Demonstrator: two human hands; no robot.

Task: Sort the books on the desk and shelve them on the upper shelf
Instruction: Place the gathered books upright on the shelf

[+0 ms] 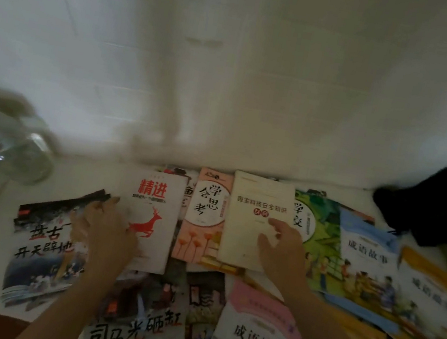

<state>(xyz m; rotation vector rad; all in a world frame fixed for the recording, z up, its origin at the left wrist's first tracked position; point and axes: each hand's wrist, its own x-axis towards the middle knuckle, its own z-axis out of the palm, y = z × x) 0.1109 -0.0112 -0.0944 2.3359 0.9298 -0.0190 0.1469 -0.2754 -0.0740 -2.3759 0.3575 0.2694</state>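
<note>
right hand [281, 248] flat, fingers relaxed on cream book [252, 219] | book upright, long axis front-to-back | left hand [107, 226] seemingly flat on deer book [150, 204]

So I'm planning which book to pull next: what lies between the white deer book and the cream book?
In the head view, the pink book lies between the white deer book and cream book.

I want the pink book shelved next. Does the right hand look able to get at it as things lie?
Only partly, it seems. The cream book lies over the pink book's right edge, and the right hand rests on that cream book. The pink cover's left part is bare, so shifting the cream book first looks easier.
</note>
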